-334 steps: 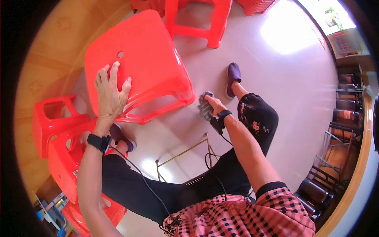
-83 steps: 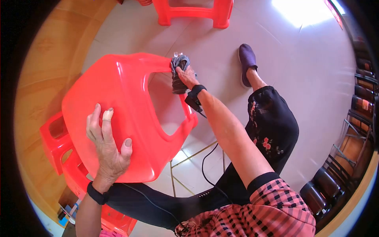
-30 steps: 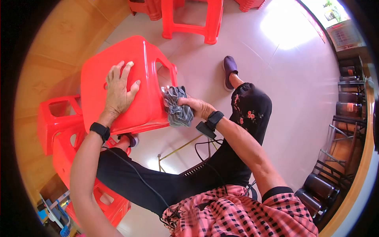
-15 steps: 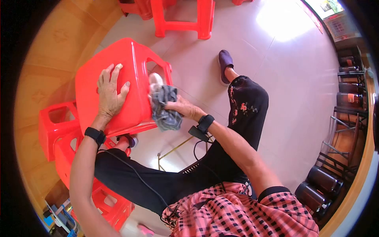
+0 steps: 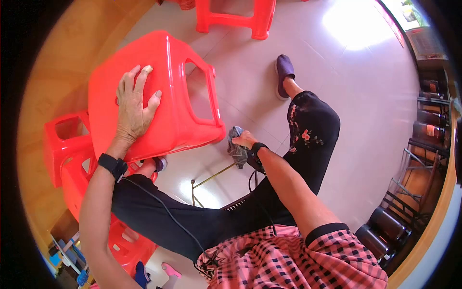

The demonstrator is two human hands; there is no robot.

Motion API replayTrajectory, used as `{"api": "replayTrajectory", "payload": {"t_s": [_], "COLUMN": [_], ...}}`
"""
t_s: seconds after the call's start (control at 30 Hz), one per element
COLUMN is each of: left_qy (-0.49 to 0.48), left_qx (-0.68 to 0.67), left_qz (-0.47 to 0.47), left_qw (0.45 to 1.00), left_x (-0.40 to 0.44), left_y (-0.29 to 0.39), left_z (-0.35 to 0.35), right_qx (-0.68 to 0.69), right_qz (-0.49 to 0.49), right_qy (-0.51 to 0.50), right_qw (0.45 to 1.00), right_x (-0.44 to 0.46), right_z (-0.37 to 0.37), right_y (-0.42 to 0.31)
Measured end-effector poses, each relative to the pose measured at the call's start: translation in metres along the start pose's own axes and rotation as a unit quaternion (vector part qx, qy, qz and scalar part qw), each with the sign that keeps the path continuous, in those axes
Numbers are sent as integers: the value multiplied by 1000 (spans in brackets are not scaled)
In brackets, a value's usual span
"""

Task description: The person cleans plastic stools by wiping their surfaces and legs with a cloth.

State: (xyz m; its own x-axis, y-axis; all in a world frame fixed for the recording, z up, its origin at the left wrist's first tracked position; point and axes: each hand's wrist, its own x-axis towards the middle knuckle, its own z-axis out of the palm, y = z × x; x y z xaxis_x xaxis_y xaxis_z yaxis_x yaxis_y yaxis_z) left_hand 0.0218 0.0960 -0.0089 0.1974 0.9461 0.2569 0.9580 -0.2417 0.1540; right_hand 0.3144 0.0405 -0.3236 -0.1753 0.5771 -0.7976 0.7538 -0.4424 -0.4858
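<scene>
A red plastic stool (image 5: 144, 111) stands in front of me, tilted, its seat facing up and to the left. On the seat rests my left hand (image 5: 134, 103), fingers spread and one fingertip wrapped in a pale covering. My right hand (image 5: 246, 139) grips a crumpled grey cloth (image 5: 237, 153) just right of the stool's lower right corner, apart from it. The stool's open side with its legs faces right.
More red stools (image 5: 70, 137) are at the left, with another (image 5: 231, 21) at the top. A brass-coloured metal frame (image 5: 214, 177) is between my legs. Folded dark chairs (image 5: 390, 224) line the right wall. A pink shoe (image 5: 171, 270) shows at the bottom.
My right hand with the cloth has moved off the stool's side, down and to the right. My left hand remains spread on the seat. Another person's feet now show at the bottom.
</scene>
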Motion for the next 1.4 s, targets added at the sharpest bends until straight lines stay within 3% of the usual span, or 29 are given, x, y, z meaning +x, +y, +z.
{"api": "replayTrajectory", "payload": {"t_s": [0.13, 0.2, 0.33, 0.47, 0.53, 0.7, 0.8, 0.83, 1.0, 1.17, 1.23, 1.27, 1.3, 1.33, 1.37, 1.4], "left_qy": [-5, -12, -27, -47, -60, -55, -45, -49, -43, -56, -64, -66, -55, -43, -41, -43], "left_qx": [-3, 0, -11, -3, 11, -1, -8, -7, -9, 9, 4, 11, 4, -7, -10, -9], "left_qz": [-2, -7, -8, 0, -2, -2, 1, -5, 0, 1, 1, -1, 6, 13, 14, 8], "left_qw": [1000, 1000, 1000, 999, 998, 998, 999, 999, 999, 998, 998, 998, 998, 999, 999, 999], "left_x": [0, -1, 1, 2, 1, 0, 1, 1, 2, 3, 2, 2, 3, 3, 4, 6], "left_y": [-1, -1, 2, 4, 2, 3, 6, 6, 4, 4, 3, 2, 1, 2, 3, 3], "left_z": [-1, -1, -5, -9, -9, -9, -11, -11, -9, -10, -12, -14, -12, -10, -8, -8], "right_qx": [-97, -156, -295, -288, -312, -297, -117, -119, -18, -76, -26, 128, 258, 75, -112, -115], "right_qz": [1, -99, -62, -66, -8, 27, 94, 94, -14, -122, -164, -218, -291, -296, -291, -292], "right_qy": [1, 4, -33, -7, 44, 21, -14, -15, -97, -131, -74, 9, 79, 34, -10, -6], "right_qw": [995, 983, 953, 955, 949, 954, 989, 988, 995, 981, 983, 968, 918, 952, 950, 950], "right_x": [5, 13, 27, 31, 39, 41, 35, 46, 47, 52, 59, 51, 36, 61, 75, 70], "right_z": [2, 4, 7, 20, 39, 43, 57, 73, 146, 168, 162, 157, 143, 148, 148, 136], "right_y": [-20, -29, -43, -35, -39, -42, -33, -18, 1, 15, 17, 16, 5, 32, 50, 49]}}
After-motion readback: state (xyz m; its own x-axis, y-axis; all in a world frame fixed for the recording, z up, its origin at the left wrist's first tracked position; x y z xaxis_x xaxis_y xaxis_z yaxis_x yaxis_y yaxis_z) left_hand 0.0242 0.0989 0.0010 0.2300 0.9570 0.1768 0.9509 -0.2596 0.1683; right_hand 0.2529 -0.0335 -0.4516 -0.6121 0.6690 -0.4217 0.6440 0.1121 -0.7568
